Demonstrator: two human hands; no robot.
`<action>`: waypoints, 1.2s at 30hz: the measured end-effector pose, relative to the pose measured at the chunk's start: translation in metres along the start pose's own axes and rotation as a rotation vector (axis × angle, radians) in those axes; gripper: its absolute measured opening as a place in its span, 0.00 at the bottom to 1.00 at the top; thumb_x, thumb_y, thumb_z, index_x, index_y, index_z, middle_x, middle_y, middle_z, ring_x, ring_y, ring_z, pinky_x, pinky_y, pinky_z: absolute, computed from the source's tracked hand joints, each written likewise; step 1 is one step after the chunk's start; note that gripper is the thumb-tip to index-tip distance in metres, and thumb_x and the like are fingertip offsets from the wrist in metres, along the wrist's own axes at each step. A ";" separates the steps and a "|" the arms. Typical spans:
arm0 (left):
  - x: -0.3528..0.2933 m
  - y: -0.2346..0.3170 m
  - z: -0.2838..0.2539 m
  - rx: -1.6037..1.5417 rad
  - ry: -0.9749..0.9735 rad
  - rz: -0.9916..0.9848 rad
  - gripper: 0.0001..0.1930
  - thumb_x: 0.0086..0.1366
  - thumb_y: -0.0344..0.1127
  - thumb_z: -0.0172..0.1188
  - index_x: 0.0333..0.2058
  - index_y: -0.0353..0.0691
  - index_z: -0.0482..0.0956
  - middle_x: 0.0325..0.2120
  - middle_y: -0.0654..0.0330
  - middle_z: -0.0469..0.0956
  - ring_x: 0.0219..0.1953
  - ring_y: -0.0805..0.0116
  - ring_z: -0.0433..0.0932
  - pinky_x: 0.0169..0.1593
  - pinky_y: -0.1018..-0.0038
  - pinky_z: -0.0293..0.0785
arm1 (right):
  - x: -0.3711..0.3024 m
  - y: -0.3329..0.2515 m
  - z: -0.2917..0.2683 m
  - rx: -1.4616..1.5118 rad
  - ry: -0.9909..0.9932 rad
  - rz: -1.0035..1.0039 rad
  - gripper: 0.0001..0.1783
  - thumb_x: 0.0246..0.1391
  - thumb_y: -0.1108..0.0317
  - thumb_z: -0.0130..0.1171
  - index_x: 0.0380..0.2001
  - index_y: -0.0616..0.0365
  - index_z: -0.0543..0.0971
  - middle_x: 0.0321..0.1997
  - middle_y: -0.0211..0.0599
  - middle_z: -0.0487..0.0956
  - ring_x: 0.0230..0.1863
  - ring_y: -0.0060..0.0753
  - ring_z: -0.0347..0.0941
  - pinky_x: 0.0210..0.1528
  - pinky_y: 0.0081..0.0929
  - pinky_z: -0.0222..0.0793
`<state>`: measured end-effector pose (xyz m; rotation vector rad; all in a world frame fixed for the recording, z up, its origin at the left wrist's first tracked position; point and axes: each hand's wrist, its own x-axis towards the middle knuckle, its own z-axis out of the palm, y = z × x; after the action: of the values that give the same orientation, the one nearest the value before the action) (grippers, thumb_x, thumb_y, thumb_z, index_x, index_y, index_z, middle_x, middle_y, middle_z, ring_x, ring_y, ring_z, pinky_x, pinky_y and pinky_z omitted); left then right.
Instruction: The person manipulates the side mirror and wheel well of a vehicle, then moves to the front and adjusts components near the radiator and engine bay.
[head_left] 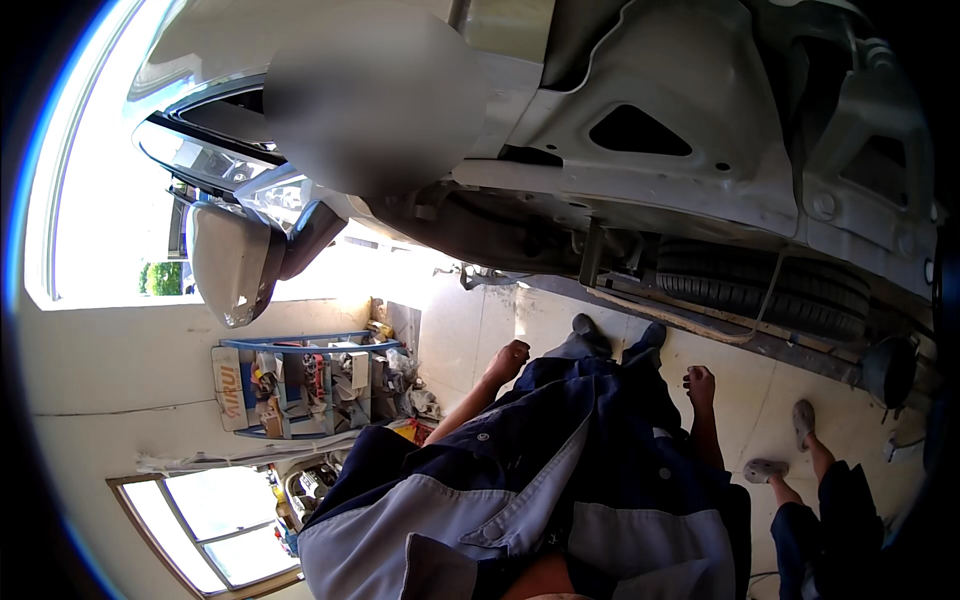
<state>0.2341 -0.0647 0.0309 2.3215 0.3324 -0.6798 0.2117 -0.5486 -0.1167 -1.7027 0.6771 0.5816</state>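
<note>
In the head view, both hands hang at the middle of the frame, with the car [725, 100] stretched across the top above them, apart from the fingers. The left hand [513, 354], just left of the person's shoes [589, 337], has its fingers curled in; the right hand [699, 380], right of centre, has its fingers bent too — how tightly either is folded, or whether anything sits inside, I cannot tell. The car's visible side runs lengthwise from upper left to the right edge, sloping slightly downward, its side mirror [228, 255] jutting down at the left. A tyre [765, 290] lies above the right hand — its tread stretching sideways.
</note>
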 end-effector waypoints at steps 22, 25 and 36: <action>0.007 -0.013 0.014 -0.061 -0.020 0.009 0.09 0.58 0.34 0.51 0.28 0.36 0.78 0.39 0.49 0.77 0.45 0.52 0.73 0.49 0.66 0.70 | 0.000 -0.003 -0.004 0.028 0.021 0.008 0.10 0.57 0.62 0.53 0.34 0.59 0.76 0.23 0.35 0.78 0.19 0.25 0.75 0.16 0.23 0.67; 0.004 -0.001 0.008 -0.057 0.001 0.019 0.11 0.60 0.37 0.50 0.31 0.35 0.78 0.39 0.49 0.77 0.44 0.54 0.75 0.47 0.67 0.70 | -0.001 -0.004 -0.003 0.036 0.020 0.008 0.10 0.57 0.62 0.53 0.34 0.59 0.76 0.23 0.35 0.79 0.19 0.26 0.75 0.17 0.24 0.67; 0.004 -0.007 0.013 -0.015 0.021 0.032 0.14 0.61 0.40 0.49 0.37 0.38 0.77 0.37 0.52 0.78 0.42 0.57 0.77 0.45 0.67 0.71 | -0.002 -0.008 -0.004 0.015 0.018 -0.016 0.12 0.57 0.62 0.53 0.35 0.59 0.76 0.23 0.35 0.79 0.19 0.26 0.75 0.17 0.24 0.66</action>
<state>0.2295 -0.0683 0.0171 2.3159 0.3087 -0.6356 0.2160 -0.5511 -0.1095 -1.6998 0.6784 0.5486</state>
